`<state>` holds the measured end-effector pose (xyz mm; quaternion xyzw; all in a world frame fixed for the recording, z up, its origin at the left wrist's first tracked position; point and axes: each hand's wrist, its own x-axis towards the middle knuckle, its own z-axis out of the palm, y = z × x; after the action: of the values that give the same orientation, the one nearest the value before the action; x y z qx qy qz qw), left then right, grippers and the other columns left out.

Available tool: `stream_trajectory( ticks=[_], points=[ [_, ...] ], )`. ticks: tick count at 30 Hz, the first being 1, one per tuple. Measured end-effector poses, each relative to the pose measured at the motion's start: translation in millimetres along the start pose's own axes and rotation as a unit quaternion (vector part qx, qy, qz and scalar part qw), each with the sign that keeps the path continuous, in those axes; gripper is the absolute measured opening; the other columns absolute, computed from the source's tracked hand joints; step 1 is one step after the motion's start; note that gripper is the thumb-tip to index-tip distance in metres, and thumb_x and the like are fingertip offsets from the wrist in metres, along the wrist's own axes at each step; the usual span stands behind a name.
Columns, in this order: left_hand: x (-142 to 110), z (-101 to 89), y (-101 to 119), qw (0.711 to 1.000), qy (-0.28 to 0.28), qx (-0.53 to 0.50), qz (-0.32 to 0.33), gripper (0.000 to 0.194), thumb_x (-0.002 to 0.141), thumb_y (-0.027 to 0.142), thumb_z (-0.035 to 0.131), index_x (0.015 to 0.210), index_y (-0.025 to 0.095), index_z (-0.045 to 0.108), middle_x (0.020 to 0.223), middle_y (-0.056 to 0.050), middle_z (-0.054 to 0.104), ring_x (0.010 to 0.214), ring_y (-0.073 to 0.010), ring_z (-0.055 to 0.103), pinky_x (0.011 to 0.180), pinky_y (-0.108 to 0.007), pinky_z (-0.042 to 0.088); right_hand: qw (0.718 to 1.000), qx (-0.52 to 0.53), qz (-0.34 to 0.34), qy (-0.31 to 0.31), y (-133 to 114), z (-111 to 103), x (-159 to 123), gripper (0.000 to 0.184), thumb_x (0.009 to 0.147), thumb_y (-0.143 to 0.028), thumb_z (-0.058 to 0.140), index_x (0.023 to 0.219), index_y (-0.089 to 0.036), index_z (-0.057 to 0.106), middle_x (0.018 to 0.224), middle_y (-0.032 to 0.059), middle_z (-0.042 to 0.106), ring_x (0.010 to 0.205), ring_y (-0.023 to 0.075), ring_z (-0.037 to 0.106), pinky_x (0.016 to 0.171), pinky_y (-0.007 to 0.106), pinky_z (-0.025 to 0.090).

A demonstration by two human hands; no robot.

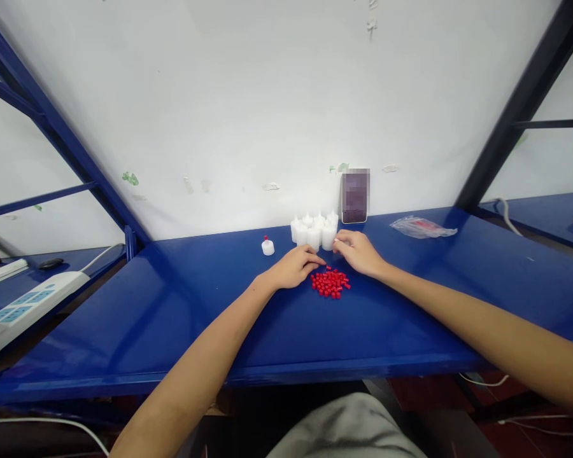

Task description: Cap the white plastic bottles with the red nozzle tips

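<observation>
Reaching over the blue tabletop (186,331), I have my left hand (295,267) at the upper left edge of a loose pile of red caps (331,284), its fingers bent and held close together, the tips just beside the topmost caps. Whether they pinch one, I cannot tell. My right hand (360,252) is curled beside the front of the white bottles (314,236), thumb and forefinger drawn together near the closest one; what sits between them, if anything, is too small to make out, and I cannot tell whether they touch the bottle.

The bottles stand upright in a tight cluster behind the pile, the front ones partly hiding those at the back. Left of them, a lone white bottle (267,248) stands with a red cap on its tip.

A phone (354,196) leans upright against the wall (248,114), its screen pixelated beyond reading. The clear plastic bag (424,227) at right shows something red, hard to make out. The power strip (28,308) is cut off at the left edge.
</observation>
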<state>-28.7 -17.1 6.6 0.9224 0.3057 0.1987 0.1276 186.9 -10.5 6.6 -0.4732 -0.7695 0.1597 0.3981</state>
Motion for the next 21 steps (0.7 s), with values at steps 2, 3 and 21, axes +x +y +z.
stream_trajectory(
  ticks=[2, 3, 21],
  points=[
    [-2, -2.8, -1, 1.000, 0.010, -0.009, -0.012, 0.027, 0.092, 0.017, 0.052, 0.110, 0.020, 0.073, 0.102, -0.007, 0.062, 0.090, -0.0176, 0.061, 0.089, -0.033, 0.049, 1.000, 0.001, 0.008, 0.000, 0, 0, 0, 0.029, 0.080, -0.031, 0.044, 0.058, -0.018, 0.059, 0.063, 0.0042, 0.064, 0.063, 0.0178, 0.058, 0.064, 0.029, 0.041],
    [-3, -4.2, -1, 1.000, 0.016, -0.014, -0.017, 0.026, 0.091, 0.017, 0.054, 0.109, 0.020, 0.073, 0.100, -0.007, 0.063, 0.086, -0.0169, 0.061, 0.085, -0.032, 0.050, 1.000, 0.008, 0.018, -0.003, 0, 0, -1, 0.029, 0.080, -0.031, 0.044, 0.058, -0.018, 0.058, 0.060, 0.0038, 0.063, 0.061, 0.0177, 0.058, 0.063, 0.029, 0.041],
    [-23, -21.2, -14, 0.993, 0.115, 0.007, 0.015, 0.015, 0.084, 0.021, 0.060, 0.091, 0.018, 0.073, 0.087, -0.005, 0.071, 0.074, -0.0149, 0.064, 0.072, -0.028, 0.050, 0.988, -0.126, -0.020, -0.089, -3, -6, -1, 0.023, 0.082, -0.028, 0.047, 0.065, -0.019, 0.060, 0.064, 0.0021, 0.062, 0.063, 0.0164, 0.054, 0.063, 0.027, 0.033]
  ],
)
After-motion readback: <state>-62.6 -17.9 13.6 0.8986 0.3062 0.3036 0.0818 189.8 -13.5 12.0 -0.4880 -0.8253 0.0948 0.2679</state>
